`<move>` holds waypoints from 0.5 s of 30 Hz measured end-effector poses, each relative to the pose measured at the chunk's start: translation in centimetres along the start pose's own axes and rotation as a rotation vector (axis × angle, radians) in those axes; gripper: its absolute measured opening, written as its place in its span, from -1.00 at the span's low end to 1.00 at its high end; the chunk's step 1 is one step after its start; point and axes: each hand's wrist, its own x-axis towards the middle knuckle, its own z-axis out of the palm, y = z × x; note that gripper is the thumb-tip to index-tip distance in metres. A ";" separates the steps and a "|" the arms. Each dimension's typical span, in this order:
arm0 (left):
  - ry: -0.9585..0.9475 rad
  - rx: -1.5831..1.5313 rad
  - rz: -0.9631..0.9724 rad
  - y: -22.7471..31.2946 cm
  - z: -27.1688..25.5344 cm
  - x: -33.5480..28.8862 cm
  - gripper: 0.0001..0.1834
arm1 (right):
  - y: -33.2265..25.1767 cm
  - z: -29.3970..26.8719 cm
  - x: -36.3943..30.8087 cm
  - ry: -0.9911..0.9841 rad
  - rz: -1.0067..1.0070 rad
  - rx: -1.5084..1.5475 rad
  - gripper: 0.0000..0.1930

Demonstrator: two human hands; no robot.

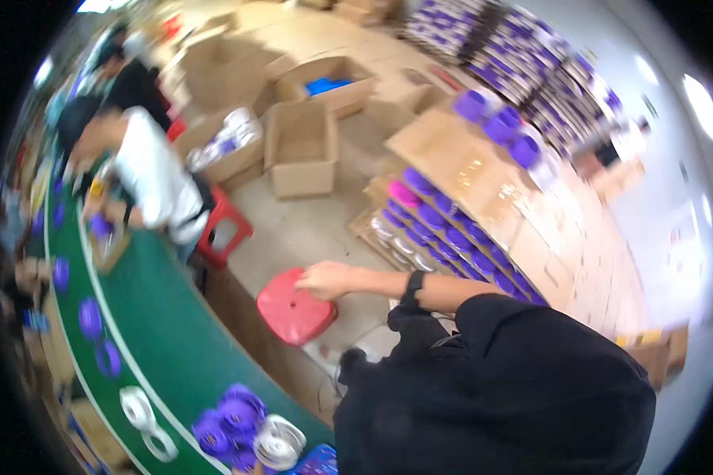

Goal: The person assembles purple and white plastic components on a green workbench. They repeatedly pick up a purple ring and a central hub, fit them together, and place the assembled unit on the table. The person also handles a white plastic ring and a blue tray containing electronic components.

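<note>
My right hand (325,281) reaches out to a red plastic stool (291,313) and has its curled fingers at the far edge of the seat. It seems to grip that edge, though blur softens the fingertips. A dark band circles the wrist. Of my left hand, only a small skin-coloured sliver (259,469) shows at the lower edge, below a white ring-shaped plastic part (279,442); its fingers are hidden. Beside the white part, several purple round plastic parts (231,419) lie heaped on the green conveyor belt (154,313).
Co-workers (154,170) sit along the belt at far left, one by another red stool (224,226). Open cardboard boxes (301,150) stand on the tiled floor. A layered rack (451,229) of purple parts under a cardboard sheet (467,166) is at right. Stacked trays (523,55) fill the back.
</note>
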 end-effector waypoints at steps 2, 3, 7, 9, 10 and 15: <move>-0.148 -0.040 0.089 7.5 0.6 2.1 -0.40 | 6.1 -4.3 -10.8 0.250 0.199 0.162 -0.72; -0.238 -0.036 0.158 11.4 1.3 3.2 -0.40 | 8.7 -5.6 -17.1 0.285 0.414 0.112 -0.67; -0.546 0.023 0.500 30.4 4.5 3.6 -0.43 | 13.7 -9.7 -37.5 0.468 0.810 0.103 -0.70; -0.716 0.130 0.730 41.8 8.2 1.1 -0.45 | 14.8 -12.2 -46.5 0.493 1.008 0.126 -0.72; -0.779 0.233 0.880 47.8 10.8 -1.2 -0.44 | 16.8 -12.8 -51.1 0.535 1.067 0.038 -0.73; -0.936 0.568 1.627 73.9 25.4 -15.7 -0.55 | 28.2 -22.7 -63.9 0.777 1.183 -0.224 -0.75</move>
